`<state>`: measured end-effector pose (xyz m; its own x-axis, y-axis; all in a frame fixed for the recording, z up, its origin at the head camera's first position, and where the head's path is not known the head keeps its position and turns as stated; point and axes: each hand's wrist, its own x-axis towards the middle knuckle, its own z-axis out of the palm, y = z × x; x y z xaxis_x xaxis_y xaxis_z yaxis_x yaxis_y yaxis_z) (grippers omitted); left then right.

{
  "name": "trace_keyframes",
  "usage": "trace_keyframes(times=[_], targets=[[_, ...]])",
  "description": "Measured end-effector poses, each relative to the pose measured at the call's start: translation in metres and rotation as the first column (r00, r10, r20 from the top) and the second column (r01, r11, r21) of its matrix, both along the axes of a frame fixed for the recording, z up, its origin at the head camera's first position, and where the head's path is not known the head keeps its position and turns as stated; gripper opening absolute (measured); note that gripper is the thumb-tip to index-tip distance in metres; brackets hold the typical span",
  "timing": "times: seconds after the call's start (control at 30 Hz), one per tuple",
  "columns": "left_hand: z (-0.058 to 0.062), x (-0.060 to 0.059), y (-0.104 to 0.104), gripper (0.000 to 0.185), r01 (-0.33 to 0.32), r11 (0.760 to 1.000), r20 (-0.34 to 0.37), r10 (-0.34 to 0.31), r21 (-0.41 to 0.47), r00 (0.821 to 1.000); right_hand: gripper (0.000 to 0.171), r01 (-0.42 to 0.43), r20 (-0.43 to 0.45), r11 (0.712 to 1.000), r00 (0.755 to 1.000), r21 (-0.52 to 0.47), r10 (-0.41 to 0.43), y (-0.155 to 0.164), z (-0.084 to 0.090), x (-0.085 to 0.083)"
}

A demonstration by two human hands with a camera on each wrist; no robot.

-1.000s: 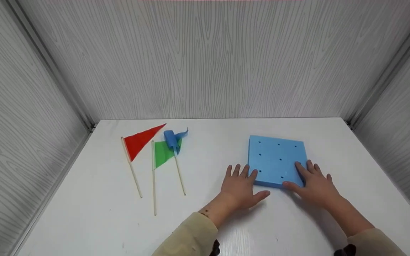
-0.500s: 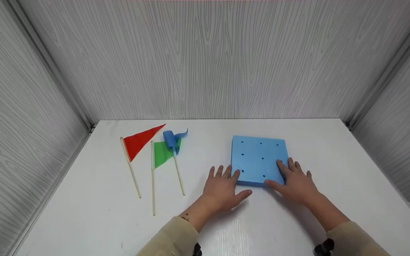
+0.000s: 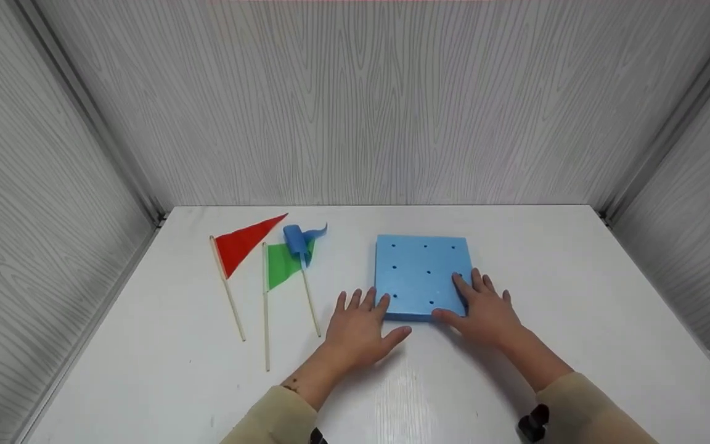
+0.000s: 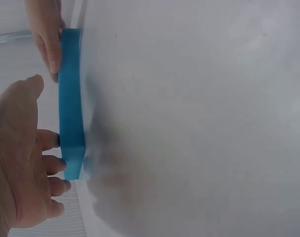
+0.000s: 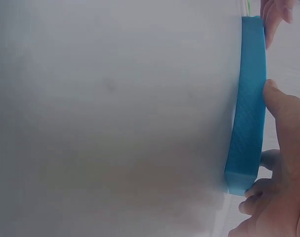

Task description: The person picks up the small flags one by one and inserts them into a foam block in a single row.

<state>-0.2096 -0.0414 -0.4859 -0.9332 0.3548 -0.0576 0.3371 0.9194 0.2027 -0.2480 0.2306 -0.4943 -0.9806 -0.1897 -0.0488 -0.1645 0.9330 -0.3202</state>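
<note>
A light-blue square board (image 3: 423,277) with several small holes lies flat on the white table. My left hand (image 3: 355,336) is spread at its near-left corner, fingertips at the left edge and the thumb held away from it. At the near-right corner rests my right hand (image 3: 484,314), its index finger on the top face and its thumb at the near edge. Both wrist views show the board's blue side face (image 4: 70,94) with fingertips against it. To the left lie a red flag (image 3: 241,246), a green flag (image 3: 281,265) and a blue flag (image 3: 296,240), each on a thin stick.
The blue flag's rolled cloth overlaps the green flag. White tabletop (image 3: 145,370) surrounds the things, with a grey wood-grain panel (image 3: 361,105) behind and further panels at the left and right. Dark straps show at both sleeves.
The board has slid left across the table, with both hands moving along at its near corners. The flags stay where they were.
</note>
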Motion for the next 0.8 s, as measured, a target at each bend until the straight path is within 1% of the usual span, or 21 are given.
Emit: trace_keyframes(times=[0.2, 0.4, 0.63, 0.8], targets=[[0.001, 0.004, -0.013, 0.089, -0.019, 1.000, 0.004, 0.019, 0.006, 1.000, 0.108, -0.013, -0.002, 1.000, 1.000, -0.013, 0.013, -0.015, 0.000, -0.002], [0.002, 0.009, -0.023, 0.090, -0.030, 1.000, 0.014, 0.030, -0.008, 0.999, 0.106, -0.029, -0.015, 0.999, 0.999, -0.015, 0.029, -0.026, -0.003, -0.001], [0.002, 0.014, -0.032, 0.092, -0.036, 0.999, 0.011, 0.037, -0.032, 0.999, 0.104, -0.052, -0.019, 0.998, 0.998, -0.044, 0.052, -0.028, -0.005, 0.005], [0.000, 0.017, -0.035, 0.092, -0.037, 0.999, 0.009, 0.037, -0.029, 0.999, 0.109, -0.056, -0.001, 0.996, 0.998, -0.068, 0.056, -0.022, -0.006, 0.007]])
